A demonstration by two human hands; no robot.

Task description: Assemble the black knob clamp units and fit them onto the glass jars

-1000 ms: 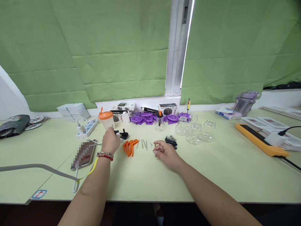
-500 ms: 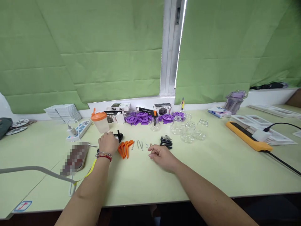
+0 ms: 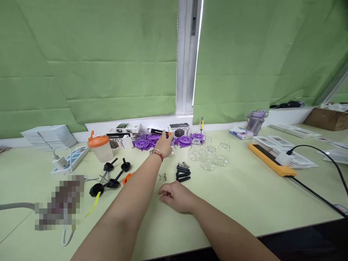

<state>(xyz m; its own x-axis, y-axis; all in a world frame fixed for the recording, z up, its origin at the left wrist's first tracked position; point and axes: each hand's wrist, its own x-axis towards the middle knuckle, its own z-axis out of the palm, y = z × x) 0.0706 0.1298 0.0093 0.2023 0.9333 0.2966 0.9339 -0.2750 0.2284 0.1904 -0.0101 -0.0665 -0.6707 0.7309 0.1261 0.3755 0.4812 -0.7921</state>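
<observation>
My left hand (image 3: 164, 144) reaches out to the back of the table with its fingers apart, around the orange-tipped top (image 3: 170, 134) of a small clear bottle (image 3: 172, 151). The hand partly hides this bottle. My right hand (image 3: 178, 197) rests on the tabletop with fingers curled in; no object shows in it. Just beyond it lie tiny brass-coloured parts (image 3: 165, 177), black rods (image 3: 183, 174) and small springs (image 3: 184, 165). Left of my left forearm are black funnel-like parts with stems (image 3: 112, 183) and orange handles (image 3: 127, 178), partly covered by the arm.
Purple wheel-shaped parts (image 3: 185, 141) and cup holder boxes (image 3: 179, 130) line the back. Several clear glass jars (image 3: 210, 156) stand to the right. At the left are an orange-lidded cup (image 3: 100, 146) and a power strip (image 3: 78, 157); an orange power strip (image 3: 272, 160) lies right.
My left hand has left the black parts at the left and moved right and forward to the orange-tipped bottle. My right hand stays near the small parts. The view has shifted right.
</observation>
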